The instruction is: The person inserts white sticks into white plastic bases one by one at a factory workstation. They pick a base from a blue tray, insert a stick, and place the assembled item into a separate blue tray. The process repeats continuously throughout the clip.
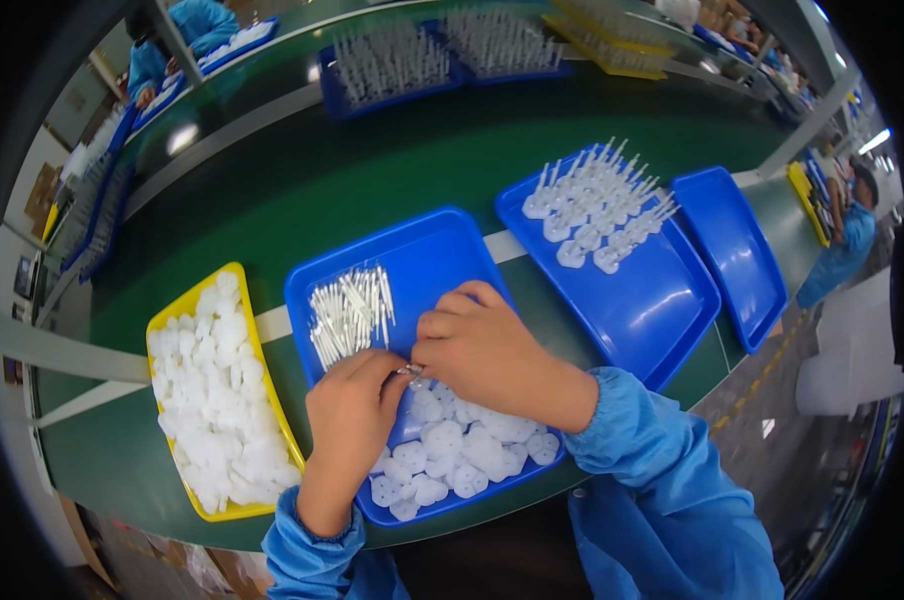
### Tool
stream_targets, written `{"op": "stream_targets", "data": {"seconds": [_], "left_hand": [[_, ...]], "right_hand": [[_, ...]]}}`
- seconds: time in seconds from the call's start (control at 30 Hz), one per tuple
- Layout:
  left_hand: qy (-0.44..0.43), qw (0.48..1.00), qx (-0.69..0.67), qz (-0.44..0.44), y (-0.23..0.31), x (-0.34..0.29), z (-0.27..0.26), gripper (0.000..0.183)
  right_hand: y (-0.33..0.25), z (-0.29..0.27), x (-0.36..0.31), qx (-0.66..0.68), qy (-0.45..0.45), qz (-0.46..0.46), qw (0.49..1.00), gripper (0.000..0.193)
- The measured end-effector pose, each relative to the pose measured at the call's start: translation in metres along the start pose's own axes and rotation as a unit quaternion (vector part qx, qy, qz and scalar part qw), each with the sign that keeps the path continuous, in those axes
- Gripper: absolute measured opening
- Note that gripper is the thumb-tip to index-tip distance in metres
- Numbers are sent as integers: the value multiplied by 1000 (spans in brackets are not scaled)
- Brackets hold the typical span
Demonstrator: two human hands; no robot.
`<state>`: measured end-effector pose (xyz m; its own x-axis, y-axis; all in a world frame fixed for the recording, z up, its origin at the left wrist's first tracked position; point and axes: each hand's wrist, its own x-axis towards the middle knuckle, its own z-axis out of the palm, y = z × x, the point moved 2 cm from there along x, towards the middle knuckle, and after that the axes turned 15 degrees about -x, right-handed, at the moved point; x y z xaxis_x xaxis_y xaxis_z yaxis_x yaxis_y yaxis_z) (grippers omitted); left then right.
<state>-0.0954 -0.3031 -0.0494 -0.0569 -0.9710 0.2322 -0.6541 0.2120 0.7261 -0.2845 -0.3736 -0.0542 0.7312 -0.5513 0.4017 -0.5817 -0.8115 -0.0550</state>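
Note:
Over the middle of a blue tray (462,232), my left hand (350,408) and my right hand (487,348) meet at their fingertips. Both are closed in a pinch on a small shiny clear piece (410,371), mostly covered by the fingers, so its kind is unclear. Beyond my left hand, thin white rods (352,310) lie in a loose pile in the tray. Translucent, lobed plastic discs (452,455) with small holes are heaped in its near end, just below my hands.
On the left stands a yellow tray (282,440) full of white lobed pieces (210,390). To the right, another blue tray (642,340) holds rows of discs with upright rods (602,205); beside it is a further blue tray (742,260). A co-worker (852,240) stands far right.

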Motion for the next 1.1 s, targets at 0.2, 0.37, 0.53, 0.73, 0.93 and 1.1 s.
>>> {"op": "stream_targets", "data": {"seconds": [0.2,0.37,0.53,0.73,0.93,1.1], "left_hand": [[42,997,-48,-33,10,-16,-15,29],[40,995,-56,78,-12,-36,-19,26],[9,996,-20,83,-5,-33,-18,23],[-8,997,-11,80,-2,-32,-16,22],[-10,997,15,75,12,-25,-16,34],[-71,988,41,134,22,17,23,41]], "right_hand": [[16,-40,-29,36,59,101,992,10],[84,-83,-103,-59,78,303,948,16],[97,-71,-138,-87,-32,393,915,14],[89,-67,-135,-92,48,296,950,11],[51,-83,-99,-118,46,246,961,12],[14,-72,-25,-42,58,114,991,11]]}}
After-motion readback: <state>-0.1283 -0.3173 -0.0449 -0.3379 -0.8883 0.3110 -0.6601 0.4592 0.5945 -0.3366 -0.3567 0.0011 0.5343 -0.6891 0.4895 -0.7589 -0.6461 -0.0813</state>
